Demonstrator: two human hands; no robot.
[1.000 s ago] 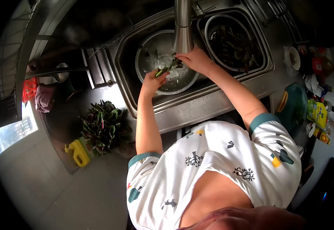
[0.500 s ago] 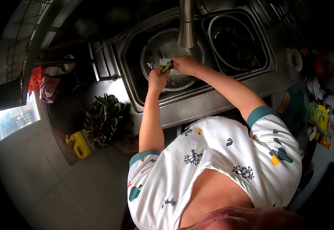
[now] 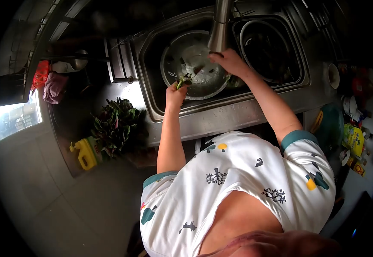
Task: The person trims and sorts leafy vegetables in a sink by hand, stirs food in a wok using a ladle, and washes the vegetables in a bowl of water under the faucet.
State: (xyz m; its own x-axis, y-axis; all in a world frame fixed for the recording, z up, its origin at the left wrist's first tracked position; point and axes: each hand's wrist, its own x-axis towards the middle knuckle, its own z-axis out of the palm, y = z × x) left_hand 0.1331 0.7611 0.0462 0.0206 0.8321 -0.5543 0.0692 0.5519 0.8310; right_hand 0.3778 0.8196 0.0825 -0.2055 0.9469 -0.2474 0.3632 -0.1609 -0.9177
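My left hand (image 3: pixel 176 95) is closed around a green leafy vegetable stem (image 3: pixel 183 80) at the near-left rim of a round metal basin (image 3: pixel 169 84). The basin stands in the left sink bowl and holds water with a few dark leaf bits. Just under the faucet (image 3: pixel 219 36), over the basin's right side, is my right hand (image 3: pixel 231 62). Its fingers are bent together, with something small and dark at their tips that I cannot make out. Some green leaf (image 3: pixel 234 80) shows below the right wrist, partly hidden.
A second round container (image 3: pixel 243 45) with dark leaves occupies the right sink bowl. On the left counter lies a large bunch of leafy greens (image 3: pixel 118 126) next to a yellow-handled bottle (image 3: pixel 85 154). A pink cloth (image 3: pixel 55 90) hangs farther left. Packets (image 3: pixel 353 139) and a cup (image 3: pixel 333 76) stand at right.
My right hand has moved away from the left, up and to the right toward the faucet. The left hand keeps the stem and has shifted slightly down. The view has shifted a little.
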